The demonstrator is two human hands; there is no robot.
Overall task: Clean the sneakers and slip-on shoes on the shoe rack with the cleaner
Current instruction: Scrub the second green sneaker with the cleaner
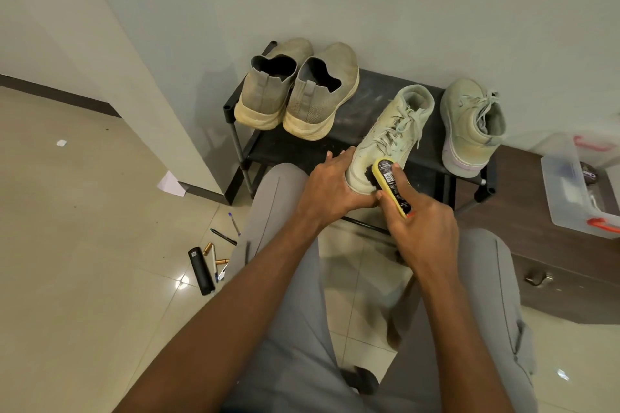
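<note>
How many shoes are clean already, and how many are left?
None looks finished yet. The right hand holds the brush against the toe of one sneaker, while the left hand steadies it on the rack. The other sneaker still shows grime on its side. The two slip-ons have dingy soles and sit untouched. So one is in hand, three probably wait.
</note>
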